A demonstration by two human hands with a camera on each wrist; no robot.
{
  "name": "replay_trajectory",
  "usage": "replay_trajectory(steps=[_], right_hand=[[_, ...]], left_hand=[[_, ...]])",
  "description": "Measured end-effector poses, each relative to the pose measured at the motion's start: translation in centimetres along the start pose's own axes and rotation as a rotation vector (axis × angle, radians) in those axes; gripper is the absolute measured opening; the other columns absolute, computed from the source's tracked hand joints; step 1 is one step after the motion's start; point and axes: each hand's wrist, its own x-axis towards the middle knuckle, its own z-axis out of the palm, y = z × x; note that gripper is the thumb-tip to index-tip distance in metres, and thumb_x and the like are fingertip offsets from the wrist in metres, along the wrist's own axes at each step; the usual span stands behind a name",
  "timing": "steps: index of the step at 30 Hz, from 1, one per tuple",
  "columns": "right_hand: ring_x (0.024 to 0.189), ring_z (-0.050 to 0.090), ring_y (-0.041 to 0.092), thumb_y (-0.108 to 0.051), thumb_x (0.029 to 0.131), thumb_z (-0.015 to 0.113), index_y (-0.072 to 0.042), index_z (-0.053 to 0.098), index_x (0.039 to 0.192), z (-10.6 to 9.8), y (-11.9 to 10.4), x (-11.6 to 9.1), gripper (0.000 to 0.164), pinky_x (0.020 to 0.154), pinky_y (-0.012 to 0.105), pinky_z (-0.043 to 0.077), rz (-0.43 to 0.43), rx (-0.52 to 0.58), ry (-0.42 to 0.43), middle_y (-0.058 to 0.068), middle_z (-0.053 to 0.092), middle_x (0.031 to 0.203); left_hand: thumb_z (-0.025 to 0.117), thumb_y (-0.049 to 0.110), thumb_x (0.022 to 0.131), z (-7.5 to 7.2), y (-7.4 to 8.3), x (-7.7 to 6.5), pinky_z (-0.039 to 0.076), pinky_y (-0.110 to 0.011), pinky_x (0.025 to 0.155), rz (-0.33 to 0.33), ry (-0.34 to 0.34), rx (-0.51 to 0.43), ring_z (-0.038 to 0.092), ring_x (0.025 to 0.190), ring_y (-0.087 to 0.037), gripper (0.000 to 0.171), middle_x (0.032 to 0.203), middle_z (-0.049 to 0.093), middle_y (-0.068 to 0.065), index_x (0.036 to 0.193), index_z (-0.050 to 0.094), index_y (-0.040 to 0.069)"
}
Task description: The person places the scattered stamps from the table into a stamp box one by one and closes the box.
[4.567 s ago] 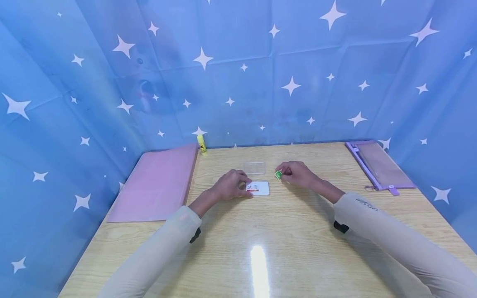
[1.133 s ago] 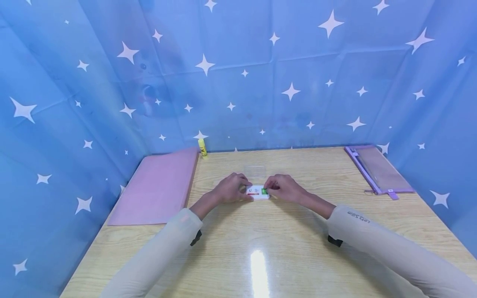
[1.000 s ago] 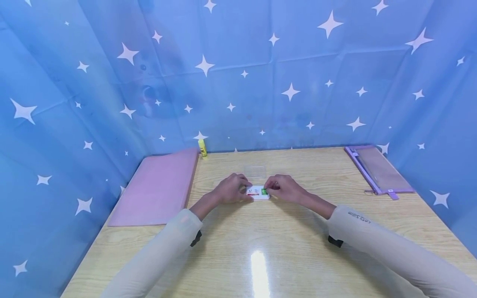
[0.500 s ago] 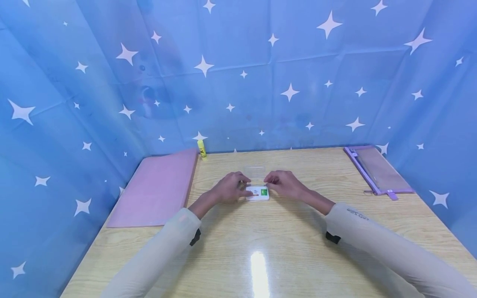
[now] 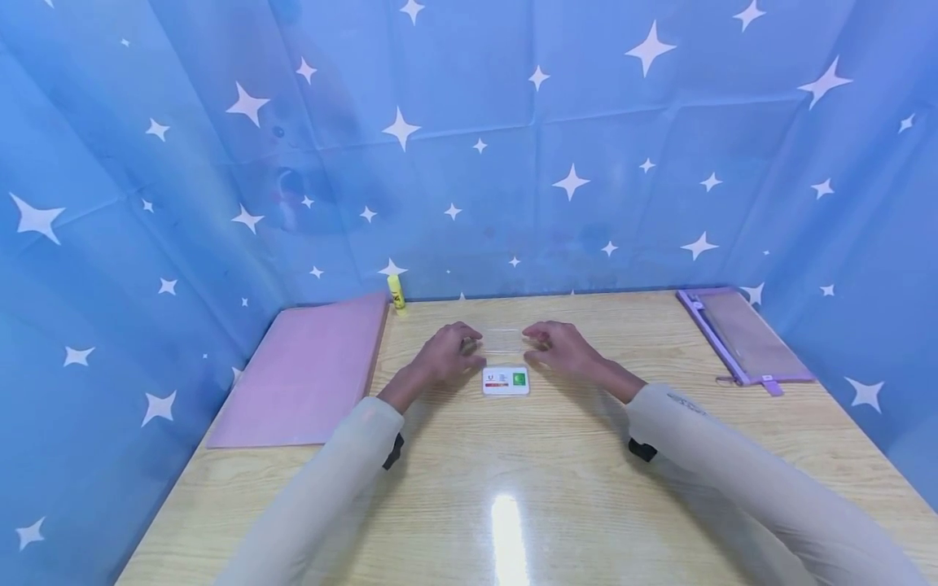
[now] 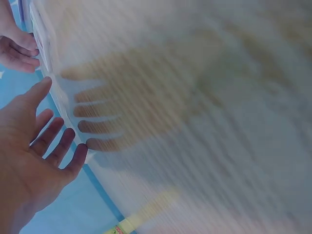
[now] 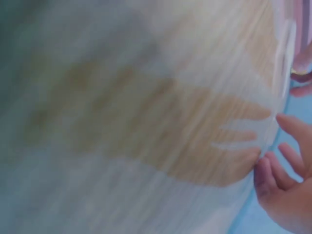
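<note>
A small white rectangular case or card (image 5: 506,381) with a printed label lies on the table. A green square piece (image 5: 519,379) sits at its right end. Just behind it lies a clear plastic lid-like piece (image 5: 501,341), faint against the wood. My left hand (image 5: 445,352) is beside the clear piece's left edge, thumb and fingers parted. On the opposite side my right hand (image 5: 563,353) mirrors it, fingers also parted. In the left wrist view the left hand (image 6: 36,146) has its fingers spread with nothing held. The right wrist view shows the right hand's (image 7: 290,165) fingers loosely bent, holding nothing.
A pink folder (image 5: 308,370) lies at the left of the wooden table (image 5: 440,505). A yellow glue stick (image 5: 396,291) stands near the back edge. At the right lies a purple-edged zip pouch (image 5: 747,335). A starred blue curtain (image 5: 469,163) hangs behind.
The right hand brought the green piece onto the white case's right end and let go. Both hands then moved back from the case, to either side of the clear piece.
</note>
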Motion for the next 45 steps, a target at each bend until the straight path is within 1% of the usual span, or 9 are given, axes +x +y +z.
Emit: replay_trajectory(steps=[6, 10, 13, 19, 21, 26, 30, 35, 45], right_hand=[[0.108, 0.065, 0.038, -0.014, 0.094, 0.079, 0.010, 0.058, 0.139, 0.1, -0.2, 1.1, 0.055, 0.096, 0.055, 0.052, -0.006, 0.014, -0.061, 0.026, 0.068, 0.123], [0.106, 0.065, 0.041, -0.011, 0.094, 0.078, 0.012, 0.056, 0.141, 0.1, -0.2, 1.8, 0.057, 0.097, 0.056, 0.051, -0.027, 0.014, -0.090, 0.022, 0.068, 0.094], [0.099, 0.064, 0.037, -0.010, 0.095, 0.077, 0.011, 0.054, 0.142, 0.1, -0.1, 2.1, 0.057, 0.094, 0.054, 0.050, -0.032, 0.015, -0.117, 0.018, 0.064, 0.085], [0.111, 0.065, 0.039, -0.008, 0.095, 0.075, 0.011, 0.060, 0.136, 0.1, 0.0, 2.3, 0.047, 0.101, 0.057, 0.048, -0.094, 0.007, -0.126, 0.026, 0.068, 0.125], [0.103, 0.066, 0.038, -0.005, 0.095, 0.075, 0.011, 0.064, 0.131, 0.2, 0.0, 2.3, 0.041, 0.103, 0.058, 0.048, -0.141, -0.007, -0.116, 0.028, 0.066, 0.131], [0.060, 0.044, 0.016, -0.002, 0.094, 0.074, 0.011, 0.067, 0.125, 0.3, 0.1, 2.1, 0.034, 0.095, 0.057, 0.050, -0.198, -0.025, -0.110, 0.029, 0.067, 0.127], [0.058, 0.034, 0.003, -0.001, 0.095, 0.073, 0.012, 0.066, 0.126, 0.2, 0.0, 1.9, 0.034, 0.093, 0.058, 0.049, -0.202, -0.013, -0.117, 0.031, 0.066, 0.128], [0.051, 0.028, -0.001, -0.002, 0.096, 0.071, 0.013, 0.066, 0.125, 0.1, -0.2, 1.8, 0.033, 0.087, 0.053, 0.048, -0.215, 0.007, -0.130, 0.032, 0.065, 0.129], [0.052, 0.039, 0.006, -0.005, 0.095, 0.075, 0.013, 0.066, 0.126, -0.2, -0.2, 1.5, 0.037, 0.087, 0.053, 0.050, -0.220, -0.008, -0.141, 0.032, 0.064, 0.130]], left_hand=[[0.077, 0.034, 0.096, 0.1, -0.5, 1.0, 0.038, -0.044, 0.117, 0.007, 0.002, 0.055, 0.050, 0.139, -0.030, 0.055, 0.148, 0.058, -0.011, 0.141, 0.062, 0.007], [0.077, 0.037, 0.096, 0.1, -0.3, 1.3, 0.036, -0.049, 0.117, -0.012, -0.013, 0.056, 0.048, 0.140, -0.031, 0.058, 0.152, 0.055, -0.009, 0.144, 0.060, 0.009], [0.076, 0.039, 0.096, 0.1, -0.2, 1.5, 0.036, -0.053, 0.116, -0.032, -0.031, 0.059, 0.049, 0.139, -0.030, 0.059, 0.152, 0.056, -0.007, 0.146, 0.059, 0.011], [0.077, 0.037, 0.095, 0.1, -0.3, 1.8, 0.043, -0.049, 0.110, -0.024, -0.034, 0.054, 0.055, 0.131, -0.027, 0.055, 0.143, 0.063, -0.007, 0.141, 0.063, 0.010], [0.078, 0.035, 0.095, 0.1, -0.2, 1.8, 0.045, -0.048, 0.110, -0.017, -0.025, 0.038, 0.057, 0.129, -0.026, 0.053, 0.140, 0.065, -0.008, 0.139, 0.065, 0.009], [0.079, 0.030, 0.094, 0.1, 0.1, 1.6, 0.043, -0.049, 0.111, -0.015, -0.016, 0.003, 0.058, 0.129, -0.028, 0.047, 0.139, 0.066, -0.010, 0.134, 0.068, 0.009], [0.079, 0.028, 0.095, 0.2, 0.2, 1.5, 0.043, -0.050, 0.111, -0.004, -0.010, -0.006, 0.058, 0.129, -0.029, 0.041, 0.137, 0.066, -0.010, 0.130, 0.070, 0.008], [0.079, 0.027, 0.095, 0.1, 0.1, 1.4, 0.042, -0.050, 0.111, 0.007, -0.008, -0.002, 0.057, 0.129, -0.028, 0.039, 0.136, 0.067, -0.009, 0.128, 0.071, 0.008], [0.080, 0.033, 0.094, -0.1, 0.3, 1.1, 0.042, -0.052, 0.110, 0.010, -0.016, 0.026, 0.055, 0.129, -0.029, 0.042, 0.138, 0.066, -0.006, 0.128, 0.072, 0.011]])
